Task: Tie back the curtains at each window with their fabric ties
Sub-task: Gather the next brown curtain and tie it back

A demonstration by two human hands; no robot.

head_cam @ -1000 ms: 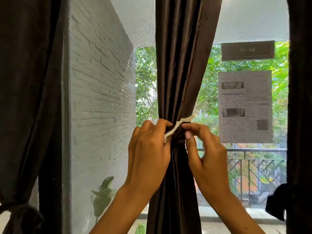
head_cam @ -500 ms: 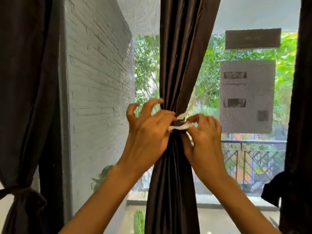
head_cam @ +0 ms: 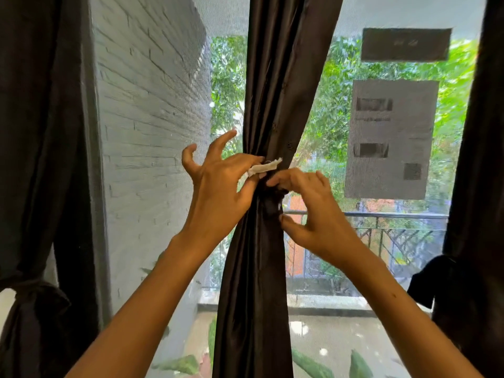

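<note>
A dark brown satin curtain is hanging gathered into a narrow bundle in the middle of the window, pinched in at about mid-height where both hands are working on it. The left hand is pressing against the left side of the bundle, its thumb and forefinger pinching a short white fabric strip that is sticking out to the right across the front of the gathered cloth; its other fingers are spreading up and away, curled like claws and touching nothing. The right hand is sitting just beside the bundle on its right, fingertips curling in and gripping a dark fabric tie wrapped round the curtain (where the tie ends and the curtain folds begin is hard to tell, both being the same dark shade).

At the far left, another dark curtain is hanging already cinched by a knotted tie low down. A third dark curtain is running down the right edge. Behind the screen mesh, a white painted brick wall is standing to the left, green trees and a metal balcony railing are showing outside, and dark rectangular patches are stuck on the mesh at the right.
</note>
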